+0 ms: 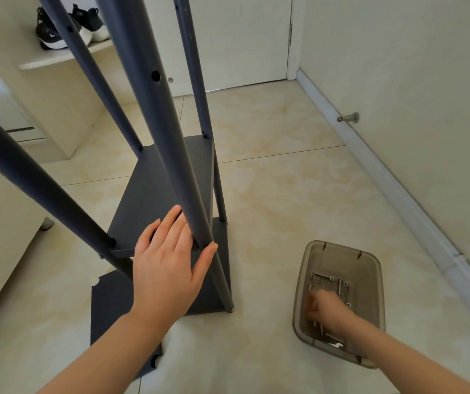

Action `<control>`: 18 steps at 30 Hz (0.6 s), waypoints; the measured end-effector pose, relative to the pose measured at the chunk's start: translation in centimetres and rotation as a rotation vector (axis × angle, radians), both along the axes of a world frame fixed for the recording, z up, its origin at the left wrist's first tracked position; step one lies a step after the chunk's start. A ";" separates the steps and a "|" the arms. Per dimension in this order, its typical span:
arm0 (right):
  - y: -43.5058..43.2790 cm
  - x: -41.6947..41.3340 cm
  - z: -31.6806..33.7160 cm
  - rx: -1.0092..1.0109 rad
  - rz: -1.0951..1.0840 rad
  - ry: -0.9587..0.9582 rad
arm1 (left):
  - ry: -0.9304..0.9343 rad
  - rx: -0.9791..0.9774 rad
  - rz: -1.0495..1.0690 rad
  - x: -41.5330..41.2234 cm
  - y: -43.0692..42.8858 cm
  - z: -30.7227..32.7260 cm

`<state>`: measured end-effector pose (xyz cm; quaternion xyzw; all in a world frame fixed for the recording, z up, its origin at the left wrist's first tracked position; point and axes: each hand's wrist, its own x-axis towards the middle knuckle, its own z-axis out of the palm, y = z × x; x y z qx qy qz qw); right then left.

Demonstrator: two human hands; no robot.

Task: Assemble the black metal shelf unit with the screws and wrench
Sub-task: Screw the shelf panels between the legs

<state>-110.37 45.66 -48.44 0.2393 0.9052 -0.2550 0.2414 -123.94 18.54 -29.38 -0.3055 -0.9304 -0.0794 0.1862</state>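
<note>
The black metal shelf unit [154,191] stands upright on the pale tiled floor [285,180], left of centre and close under the camera; its finish is matt, dark grey to black. Four round poles [154,109] rise past the top edge of the view, each drilled with small holes along its length. Two flat rectangular boards are fitted between them; the upper board [145,200] sits a little above the lower board [114,308], which lies just off the floor with notched corners; a small pale foot [231,309] shows under the near right pole.

The left hand [168,268] rests at the front edge of the upper board beside the near right pole; the fingers lie straight on the left of the pole and the thumb on its right, so the grip is slack and closes round nothing.

The right hand [327,311] reaches down into a smoky translucent bin [370,265] standing on the floor to the right of the unit, well apart from it; silver screws [331,278] lie scattered on the bin's bottom around the fingers; the hand is blurred, and I cannot tell whether its grip holds a screw. A pale metal piece [336,344] lies at the bin's near end, too blurred to name.

Behind, dark shoes [54,35] sit on a white ledge [57,59]; a white door [228,38] stands closed.
</note>
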 end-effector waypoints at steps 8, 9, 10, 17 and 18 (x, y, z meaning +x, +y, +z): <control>1.9 0.7 5.5 -0.041 -0.067 0.055 | -0.055 -0.060 -0.001 0.4 0.1 0.9; 1.9 0.7 6.6 -0.050 -0.073 0.069 | -0.058 -0.063 -0.003 0.5 0.1 1.1; 1.9 0.7 7.8 -0.057 -0.076 0.085 | -0.060 -0.066 -0.005 0.5 0.0 1.2; -2.4 -2.9 15.1 -0.423 -0.240 0.397 | -0.045 -0.046 -0.010 0.8 0.2 1.8; -3.5 -3.8 15.9 -0.514 -0.262 0.434 | -0.037 -0.046 -0.007 0.8 0.2 1.8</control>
